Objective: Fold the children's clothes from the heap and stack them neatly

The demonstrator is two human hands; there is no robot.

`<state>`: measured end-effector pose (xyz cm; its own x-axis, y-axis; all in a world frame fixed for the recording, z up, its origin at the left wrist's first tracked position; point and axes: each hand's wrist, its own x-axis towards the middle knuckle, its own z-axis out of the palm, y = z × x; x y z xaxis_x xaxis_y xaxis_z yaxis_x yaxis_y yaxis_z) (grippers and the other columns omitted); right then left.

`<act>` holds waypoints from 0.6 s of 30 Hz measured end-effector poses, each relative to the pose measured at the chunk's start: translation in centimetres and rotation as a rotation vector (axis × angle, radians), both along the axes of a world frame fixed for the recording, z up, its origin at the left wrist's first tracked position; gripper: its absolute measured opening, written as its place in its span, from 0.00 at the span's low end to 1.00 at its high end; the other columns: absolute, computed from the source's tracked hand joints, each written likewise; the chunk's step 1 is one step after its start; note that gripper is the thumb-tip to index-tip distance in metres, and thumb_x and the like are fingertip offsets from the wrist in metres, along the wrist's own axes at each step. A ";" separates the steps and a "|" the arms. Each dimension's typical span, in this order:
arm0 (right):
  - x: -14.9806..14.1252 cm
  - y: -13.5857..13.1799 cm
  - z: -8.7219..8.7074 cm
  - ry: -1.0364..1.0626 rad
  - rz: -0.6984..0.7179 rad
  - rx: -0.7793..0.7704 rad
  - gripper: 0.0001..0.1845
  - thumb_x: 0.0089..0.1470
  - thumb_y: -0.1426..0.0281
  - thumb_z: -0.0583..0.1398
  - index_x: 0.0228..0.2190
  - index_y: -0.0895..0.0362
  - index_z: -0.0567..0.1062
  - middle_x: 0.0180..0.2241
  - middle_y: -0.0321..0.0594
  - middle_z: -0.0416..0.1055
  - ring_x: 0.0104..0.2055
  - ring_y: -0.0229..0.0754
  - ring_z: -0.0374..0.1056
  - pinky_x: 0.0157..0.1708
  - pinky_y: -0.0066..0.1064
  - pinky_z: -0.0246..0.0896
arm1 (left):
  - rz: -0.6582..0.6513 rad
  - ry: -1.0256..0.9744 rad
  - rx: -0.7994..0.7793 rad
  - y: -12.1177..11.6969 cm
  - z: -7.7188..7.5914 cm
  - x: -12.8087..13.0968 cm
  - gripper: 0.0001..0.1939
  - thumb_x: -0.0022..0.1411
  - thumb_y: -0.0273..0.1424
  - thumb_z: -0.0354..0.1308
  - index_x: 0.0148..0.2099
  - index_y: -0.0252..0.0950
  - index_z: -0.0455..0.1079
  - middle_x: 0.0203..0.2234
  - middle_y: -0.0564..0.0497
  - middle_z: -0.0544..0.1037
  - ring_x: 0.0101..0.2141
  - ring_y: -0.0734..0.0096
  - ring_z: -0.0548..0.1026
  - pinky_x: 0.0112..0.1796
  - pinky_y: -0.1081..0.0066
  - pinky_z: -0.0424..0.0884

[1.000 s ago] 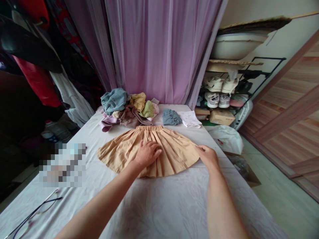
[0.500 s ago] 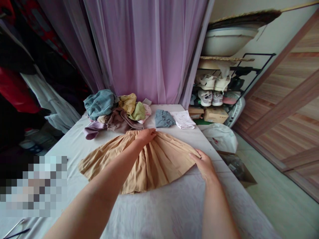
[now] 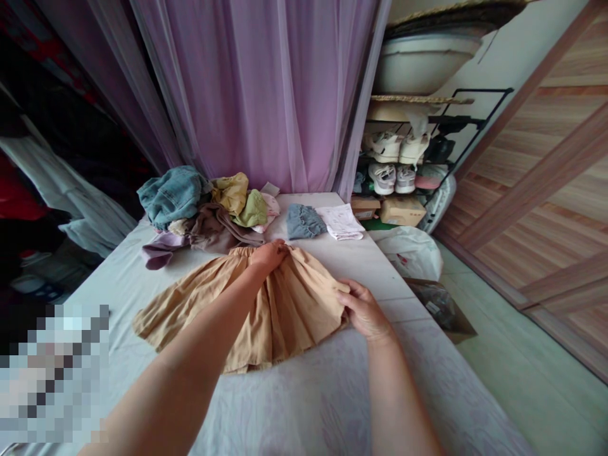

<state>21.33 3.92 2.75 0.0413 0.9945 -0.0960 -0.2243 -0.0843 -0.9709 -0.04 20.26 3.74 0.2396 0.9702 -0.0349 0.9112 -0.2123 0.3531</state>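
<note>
Gathering a tan pleated skirt [image 3: 297, 310] with 2 hands, the person is working on a pale patterned sheet [image 3: 304, 405]. The left hand [image 3: 269, 256] is clasping the waistband [image 3: 242, 251] at top centre, with the cloth bunched under its curled fingers. The right hand [image 3: 363, 310] is cupping the skirt's right edge, fingers pressed together against the fabric; whether it is pinching cannot be told. Compared with the earlier frame, the right hand is sitting further inward, the skirt's right side is lying narrower, and the left hand is remaining at the waistband. A heap of clothes [image 3: 209, 215] is lying just beyond the skirt.
</note>
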 end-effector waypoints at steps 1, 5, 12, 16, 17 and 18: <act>-1.0 0.0 0.5 -0.038 0.077 0.003 0.23 0.35 0.56 0.69 0.35 0.55 0.77 0.27 0.34 0.73 0.28 0.37 0.66 0.29 0.28 0.62 | -0.017 -0.023 -0.004 0.0 0.0 -0.4 0.21 0.63 0.37 0.55 0.58 0.44 0.68 0.45 0.48 0.80 0.47 0.58 0.77 0.46 0.65 0.70; -5.8 -0.2 2.3 -0.329 0.433 0.100 0.17 0.44 0.62 0.66 0.37 0.57 0.78 0.26 0.32 0.72 0.26 0.34 0.64 0.28 0.25 0.59 | -0.077 -0.119 -0.017 -0.1 0.4 -2.0 0.18 0.66 0.31 0.53 0.57 0.43 0.69 0.46 0.50 0.79 0.46 0.64 0.76 0.49 0.66 0.70; -11.1 -1.0 1.9 -0.859 0.522 0.241 0.16 0.48 0.69 0.62 0.41 0.49 0.81 0.38 0.35 0.80 0.39 0.42 0.73 0.38 0.29 0.62 | -0.062 -0.203 -0.034 -1.1 0.7 -4.0 0.20 0.66 0.40 0.55 0.56 0.36 0.67 0.47 0.47 0.75 0.44 0.62 0.75 0.44 0.62 0.74; -11.6 -1.2 1.7 -0.939 0.579 0.219 0.17 0.47 0.68 0.62 0.41 0.48 0.81 0.37 0.35 0.80 0.38 0.43 0.74 0.37 0.29 0.63 | -0.058 -0.209 -0.021 -1.9 0.5 -3.4 0.33 0.62 0.40 0.59 0.66 0.36 0.56 0.38 0.50 0.80 0.38 0.66 0.78 0.40 0.70 0.72; -11.7 -1.2 1.7 -0.947 0.589 0.213 0.17 0.47 0.68 0.63 0.41 0.48 0.81 0.36 0.35 0.80 0.37 0.42 0.74 0.36 0.29 0.63 | -0.046 -0.197 -0.002 -2.0 0.3 -3.2 0.35 0.61 0.38 0.59 0.67 0.36 0.54 0.37 0.50 0.80 0.38 0.66 0.78 0.40 0.70 0.72; -11.7 -1.2 1.7 -0.950 0.601 0.204 0.16 0.47 0.67 0.63 0.40 0.49 0.81 0.35 0.35 0.80 0.36 0.42 0.74 0.34 0.28 0.63 | -0.026 -0.181 0.019 -2.2 0.2 -3.2 0.35 0.61 0.36 0.58 0.68 0.36 0.53 0.37 0.50 0.80 0.38 0.65 0.78 0.40 0.70 0.72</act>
